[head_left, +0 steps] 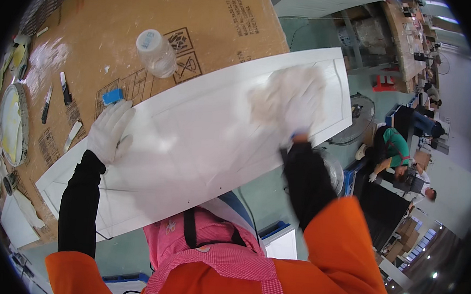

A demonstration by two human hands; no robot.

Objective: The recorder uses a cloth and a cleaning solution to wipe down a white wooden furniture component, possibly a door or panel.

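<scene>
A long white panel (181, 149) lies across the table in front of me, its right end sticking out past the table edge. My left hand (110, 131), in a white glove, rests on the panel's far edge toward the left, fingers stretched out. In my right hand (301, 114), also gloved, is a pale cloth (285, 91), pressed on the right part of the panel. That hand and the cloth are smeared by motion. Just beyond my left fingertips sits a small blue block (112, 96). A clear bottle with a white lid (156, 53) stands behind the panel.
Brown cardboard (103, 9) covers the table. At the left lie a black-handled knife (65, 89), other slim tools and a round tub lid (13, 125) with yellow smears. A floor fan (356, 119) stands beyond the panel's right end. People (396, 149) work farther right.
</scene>
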